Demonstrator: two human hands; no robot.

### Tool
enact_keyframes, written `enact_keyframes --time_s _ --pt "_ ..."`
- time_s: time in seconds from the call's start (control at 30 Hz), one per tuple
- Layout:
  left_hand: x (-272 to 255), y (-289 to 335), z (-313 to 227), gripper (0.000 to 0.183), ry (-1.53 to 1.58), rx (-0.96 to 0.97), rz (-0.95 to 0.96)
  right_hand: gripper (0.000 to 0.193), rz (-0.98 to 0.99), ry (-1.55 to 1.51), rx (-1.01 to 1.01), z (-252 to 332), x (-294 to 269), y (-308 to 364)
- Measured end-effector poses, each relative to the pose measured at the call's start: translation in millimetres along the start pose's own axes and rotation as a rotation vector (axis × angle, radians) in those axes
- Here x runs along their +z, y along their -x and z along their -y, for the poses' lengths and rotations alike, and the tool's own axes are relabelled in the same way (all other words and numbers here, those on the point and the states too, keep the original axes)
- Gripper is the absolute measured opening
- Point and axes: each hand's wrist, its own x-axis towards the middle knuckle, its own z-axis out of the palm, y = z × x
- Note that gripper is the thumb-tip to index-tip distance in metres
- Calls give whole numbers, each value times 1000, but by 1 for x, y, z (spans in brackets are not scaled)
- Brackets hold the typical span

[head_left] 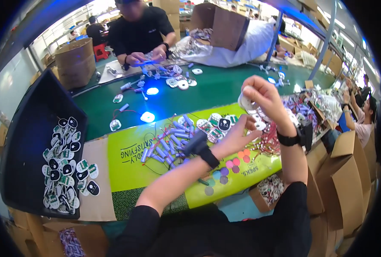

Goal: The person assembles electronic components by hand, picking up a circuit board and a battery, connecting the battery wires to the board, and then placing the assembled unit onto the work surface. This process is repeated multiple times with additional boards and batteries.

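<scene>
The right hand [262, 96] pinched a white disc [243, 103] above the desk [98, 103]; the left hand [235, 138] hung loosely open beside the boards [224, 124]. Tangled wires [268, 140] below could have snagged fingers and dragged cells [174, 139] along. A black bin [23, 132] stood left, a co-worker [141, 32] opposite.

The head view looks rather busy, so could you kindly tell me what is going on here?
The person's right hand holds up white round pieces, while the left hand is beside loose small parts; whether it grips any is unclear. Wired purple cylinders lie on the yellow-green sheet. White parts are heaped in the black bin at left. Across the green bench, a co-worker handles a blue-lit piece.
</scene>
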Motion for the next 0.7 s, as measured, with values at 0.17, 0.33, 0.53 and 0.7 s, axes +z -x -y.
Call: enact_keyframes --time_s 0.17,0.33,0.53,0.7 --pt "16 -7 42 47 -149 14 -279 19 -24 -185 -144 7 25 9" --pt "29 -10 64 37 -184 135 -83 14 33 -181 -161 24 48 15" --pt "46 -29 88 28 176 -6 -91 17 275 -306 -91 33 52 30" --pt "56 -35 111 26 254 54 -71 20 144 -196 -195 25 35 16"
